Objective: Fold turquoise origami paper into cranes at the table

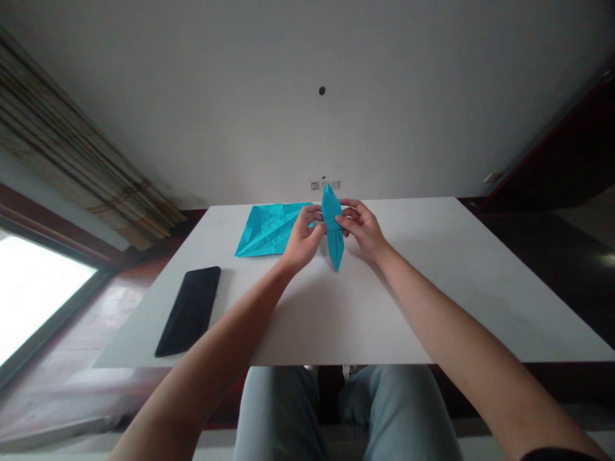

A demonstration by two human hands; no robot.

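A narrow, pointed piece of folded blue paper (333, 240) is held upright above the white table (432, 282), its lower tip near the tabletop. My left hand (302, 240) pinches its left side with curled fingers. On the right side my right hand (361, 227) grips the same fold near the middle. Behind my left hand a second sheet of creased blue paper (266, 229) lies flat on the table.
A black phone (189, 310) lies face down near the table's front left corner. A window and striped curtain (72, 166) are at the left. A wall socket (325, 185) sits behind the table. My knees in jeans show below the front edge.
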